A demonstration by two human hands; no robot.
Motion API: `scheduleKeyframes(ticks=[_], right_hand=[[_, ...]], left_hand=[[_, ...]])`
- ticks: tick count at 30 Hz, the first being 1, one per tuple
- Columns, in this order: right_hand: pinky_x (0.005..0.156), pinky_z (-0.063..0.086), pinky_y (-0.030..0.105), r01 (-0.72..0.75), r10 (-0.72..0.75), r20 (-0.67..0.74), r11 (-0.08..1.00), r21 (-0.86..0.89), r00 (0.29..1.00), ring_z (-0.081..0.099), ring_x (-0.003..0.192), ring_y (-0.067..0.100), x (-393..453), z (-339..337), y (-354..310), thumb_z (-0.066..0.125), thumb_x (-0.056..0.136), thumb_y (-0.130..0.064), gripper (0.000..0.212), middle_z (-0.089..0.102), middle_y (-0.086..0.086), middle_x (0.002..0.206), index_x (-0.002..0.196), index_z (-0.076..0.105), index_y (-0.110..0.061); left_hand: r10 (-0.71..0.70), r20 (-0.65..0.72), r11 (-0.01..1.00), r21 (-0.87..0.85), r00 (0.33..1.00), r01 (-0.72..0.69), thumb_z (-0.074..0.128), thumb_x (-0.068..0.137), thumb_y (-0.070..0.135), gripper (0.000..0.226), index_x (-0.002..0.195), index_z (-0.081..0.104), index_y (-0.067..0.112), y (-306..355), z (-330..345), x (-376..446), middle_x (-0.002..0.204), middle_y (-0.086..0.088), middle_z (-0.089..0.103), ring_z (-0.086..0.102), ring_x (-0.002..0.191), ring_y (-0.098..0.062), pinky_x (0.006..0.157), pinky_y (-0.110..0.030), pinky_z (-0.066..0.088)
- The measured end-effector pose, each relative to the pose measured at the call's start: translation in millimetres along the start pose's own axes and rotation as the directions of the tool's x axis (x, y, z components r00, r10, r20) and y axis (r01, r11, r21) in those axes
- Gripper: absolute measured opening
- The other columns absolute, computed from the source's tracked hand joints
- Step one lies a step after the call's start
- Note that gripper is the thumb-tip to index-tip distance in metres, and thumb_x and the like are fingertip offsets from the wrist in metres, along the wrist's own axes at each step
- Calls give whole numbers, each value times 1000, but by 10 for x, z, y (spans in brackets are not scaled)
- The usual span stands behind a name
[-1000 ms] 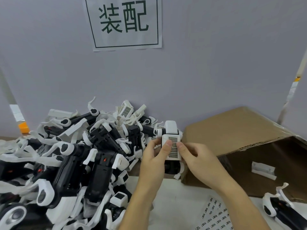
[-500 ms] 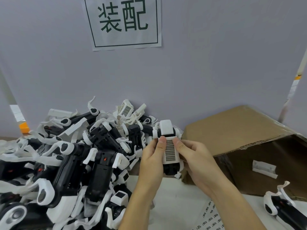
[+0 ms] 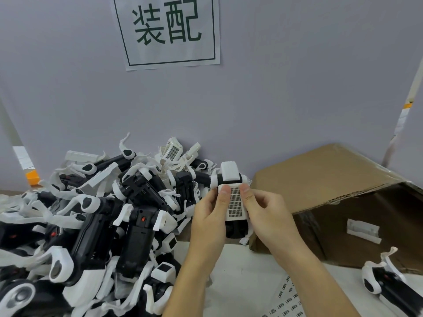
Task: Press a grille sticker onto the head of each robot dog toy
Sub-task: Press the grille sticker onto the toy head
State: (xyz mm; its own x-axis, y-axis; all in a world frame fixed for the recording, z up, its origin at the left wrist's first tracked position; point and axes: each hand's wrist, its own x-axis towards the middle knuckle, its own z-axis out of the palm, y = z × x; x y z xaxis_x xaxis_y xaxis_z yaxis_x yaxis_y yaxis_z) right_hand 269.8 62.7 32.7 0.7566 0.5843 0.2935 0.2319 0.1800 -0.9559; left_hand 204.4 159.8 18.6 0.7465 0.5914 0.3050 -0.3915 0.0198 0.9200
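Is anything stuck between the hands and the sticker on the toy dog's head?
No, nothing visible is in the way. The left hand and right hand both hold the toy dog, and their thumbs press right beside the grille sticker, which already lies flat on the dog's white head.

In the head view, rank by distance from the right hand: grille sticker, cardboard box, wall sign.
From the right hand:
1. Grille sticker: under its thumb, on the held toy's head.
2. Cardboard box: just right, behind.
3. Wall sign: high up, left.
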Motion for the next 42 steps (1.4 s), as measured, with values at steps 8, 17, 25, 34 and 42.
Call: scheduleKeyframes(ticks=[8,17,25,34,42], right_hand=[[75,61,32,-91,90,11,986,142,996,77,89,22,-4,18,-22,64,83,-49,41,79,7,92,91,82,-12],[63,60,25,-43,52,-50,984,173,997,78,81,21,-13,44,19,69,77,-45,32,79,7,85,83,83,-16],[76,62,36,-133,129,43,981,139,991,77,92,23,34,-77,48,61,89,-47,38,79,8,95,96,82,-16],[74,61,26,-31,31,3,998,49,1000,77,88,16,25,-67,87,64,97,-22,16,80,0,92,100,79,-19],[77,58,29,-104,94,127,992,73,987,74,103,20,60,-170,98,59,98,-32,28,78,2,106,118,75,-21]], left_hand=[[50,-4,999,11,999,-50,53,89,43,46,101,71,3,6,-8,-6,84,-10,75,72,76,-19,63,-27,58],[43,-21,995,96,999,-41,49,101,33,36,96,74,9,-32,-32,13,85,-14,76,73,75,-21,64,-30,59],[-48,38,998,53,998,46,52,102,25,26,109,73,14,-52,-27,27,97,-9,78,75,93,-23,76,-35,61],[-37,-16,992,117,999,38,47,106,23,30,105,75,14,-54,-32,38,95,-12,78,74,92,-30,82,-44,60],[-136,69,990,-14,988,138,50,104,11,24,119,69,10,-15,-10,15,108,-16,75,73,102,-32,85,-51,61]])
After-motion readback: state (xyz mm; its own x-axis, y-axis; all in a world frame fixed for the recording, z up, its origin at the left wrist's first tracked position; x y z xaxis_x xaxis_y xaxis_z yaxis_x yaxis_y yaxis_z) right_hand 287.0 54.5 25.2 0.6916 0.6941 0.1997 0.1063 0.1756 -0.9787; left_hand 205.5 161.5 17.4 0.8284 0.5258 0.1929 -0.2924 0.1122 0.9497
